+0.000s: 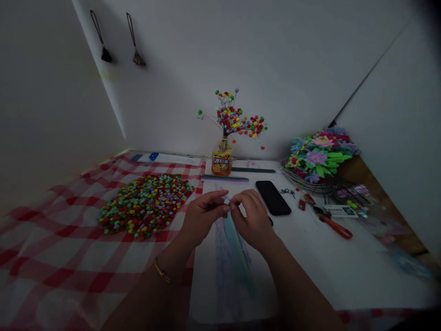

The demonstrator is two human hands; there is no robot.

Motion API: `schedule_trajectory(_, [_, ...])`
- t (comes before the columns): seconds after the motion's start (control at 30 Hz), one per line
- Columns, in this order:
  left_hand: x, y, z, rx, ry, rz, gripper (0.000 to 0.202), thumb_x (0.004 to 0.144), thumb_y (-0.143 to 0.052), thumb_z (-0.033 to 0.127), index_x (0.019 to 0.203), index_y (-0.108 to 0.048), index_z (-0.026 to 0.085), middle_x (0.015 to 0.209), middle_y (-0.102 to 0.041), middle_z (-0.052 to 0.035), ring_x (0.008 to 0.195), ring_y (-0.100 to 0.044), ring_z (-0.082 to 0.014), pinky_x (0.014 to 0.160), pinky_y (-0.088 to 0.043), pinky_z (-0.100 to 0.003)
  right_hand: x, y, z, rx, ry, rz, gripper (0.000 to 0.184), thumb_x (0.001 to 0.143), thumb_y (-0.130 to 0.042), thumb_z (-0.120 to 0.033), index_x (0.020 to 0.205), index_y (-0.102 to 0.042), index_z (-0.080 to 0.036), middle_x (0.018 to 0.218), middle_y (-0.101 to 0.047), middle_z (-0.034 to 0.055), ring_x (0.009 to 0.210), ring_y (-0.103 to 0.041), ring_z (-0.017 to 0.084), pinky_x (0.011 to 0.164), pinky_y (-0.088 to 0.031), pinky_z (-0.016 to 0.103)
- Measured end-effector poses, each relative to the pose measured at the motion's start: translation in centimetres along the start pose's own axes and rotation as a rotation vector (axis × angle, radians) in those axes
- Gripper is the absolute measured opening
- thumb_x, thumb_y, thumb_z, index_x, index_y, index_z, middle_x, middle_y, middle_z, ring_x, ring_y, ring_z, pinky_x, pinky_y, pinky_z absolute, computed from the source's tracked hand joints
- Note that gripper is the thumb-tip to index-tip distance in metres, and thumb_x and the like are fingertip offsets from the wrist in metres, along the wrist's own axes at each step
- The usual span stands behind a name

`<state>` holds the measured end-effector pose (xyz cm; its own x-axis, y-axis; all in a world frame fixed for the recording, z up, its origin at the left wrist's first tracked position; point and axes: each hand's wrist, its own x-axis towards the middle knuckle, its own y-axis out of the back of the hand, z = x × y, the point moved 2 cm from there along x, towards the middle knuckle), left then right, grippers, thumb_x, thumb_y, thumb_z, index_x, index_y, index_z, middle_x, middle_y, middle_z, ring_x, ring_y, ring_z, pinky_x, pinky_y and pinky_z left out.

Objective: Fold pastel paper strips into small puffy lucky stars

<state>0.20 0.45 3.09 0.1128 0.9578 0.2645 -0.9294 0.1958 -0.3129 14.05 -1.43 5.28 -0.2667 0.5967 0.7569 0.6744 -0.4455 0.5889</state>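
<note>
My left hand (pixel 201 216) and my right hand (pixel 254 219) meet near the middle of the view, both closed in a pinch. Between their fingertips shows a small end of a pale paper strip (pixel 226 201); its exact fold is too small to make out. Beneath my hands lie long pastel paper strips (pixel 237 253) in blue, green and lilac, running toward me on a white surface. To the left, on a red and white checked cloth (pixel 93 285), spreads a big pile of small colourful folded paper stars (pixel 146 207).
Behind my hands stands a bottle (pixel 222 161) holding stems topped with coloured stars. A black phone (pixel 273 197) lies right of my right hand. Farther right are orange-handled scissors (pixel 334 225) and a bunch of fuzzy craft flowers (pixel 317 156). More strips (pixel 225 178) lie before the bottle.
</note>
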Motion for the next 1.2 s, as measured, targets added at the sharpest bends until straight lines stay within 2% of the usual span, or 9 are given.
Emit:
schedule_trajectory(0.17, [-0.11,-0.19,-0.13,-0.021,0.037,0.069,0.025,0.053,-0.075,0.013,0.077,-0.070,0.017,0.067,-0.066,0.0005,0.063,-0.060,-0.0108,0.063,-0.052,-0.023,-0.22,-0.44,-0.13,-0.020,-0.026,0.032,0.007,0.081,-0.045,-0.015,0.077,-0.049,-0.018,0.074,-0.055,0.0053,0.075,-0.049,0.020,0.069,-0.040,0.036])
schedule_trajectory(0.43, [0.25,0.49,-0.36,-0.138,-0.015,0.004,0.019,0.060,-0.072,0.012,0.078,-0.070,0.018,0.060,-0.065,0.0022,0.057,-0.058,-0.0082,0.060,-0.047,-0.022,-0.07,0.11,-0.41,0.087,0.019,0.069,0.005,0.082,-0.051,-0.019,0.081,-0.056,-0.021,0.075,-0.061,0.0033,0.077,-0.052,0.018,0.073,-0.041,0.035])
schedule_trajectory(0.53, [0.26,0.61,-0.37,-0.148,-0.041,-0.023,0.020,0.062,-0.071,0.012,0.080,-0.070,0.019,0.060,-0.064,0.0022,0.057,-0.057,-0.0082,0.060,-0.046,-0.022,-0.04,0.46,-0.18,0.109,-0.005,0.111,0.005,0.082,-0.053,-0.019,0.084,-0.057,-0.021,0.077,-0.062,0.0033,0.079,-0.053,0.018,0.075,-0.041,0.035])
schedule_trajectory(0.77, [0.04,0.48,-0.26,-0.065,-0.005,-0.027,0.025,0.058,-0.074,0.016,0.082,-0.070,0.017,0.064,-0.064,0.0008,0.056,-0.057,-0.0096,0.057,-0.048,-0.024,-0.07,0.38,-0.14,0.071,0.033,0.073,0.007,0.083,-0.052,-0.021,0.085,-0.058,-0.021,0.077,-0.063,0.0038,0.078,-0.054,0.018,0.075,-0.040,0.036])
schedule_trajectory(0.93, [-0.02,0.35,-0.03,-0.028,-0.029,-0.017,0.016,0.060,-0.073,0.017,0.076,-0.070,0.016,0.057,-0.064,0.0003,0.053,-0.058,-0.0109,0.057,-0.049,-0.026,-0.10,0.39,0.02,0.037,0.071,0.094,0.006,0.082,-0.053,-0.019,0.083,-0.058,-0.022,0.074,-0.063,0.0028,0.075,-0.054,0.019,0.075,-0.039,0.037])
schedule_trajectory(1.2, [-0.06,0.31,-0.18,0.014,-0.055,-0.008,0.014,0.061,-0.073,0.017,0.075,-0.072,0.017,0.055,-0.065,0.0003,0.052,-0.058,-0.0113,0.058,-0.049,-0.027,0.05,0.36,-0.15,0.069,0.100,0.036,0.008,0.081,-0.050,-0.015,0.078,-0.055,-0.021,0.072,-0.060,0.0034,0.076,-0.053,0.019,0.074,-0.042,0.037])
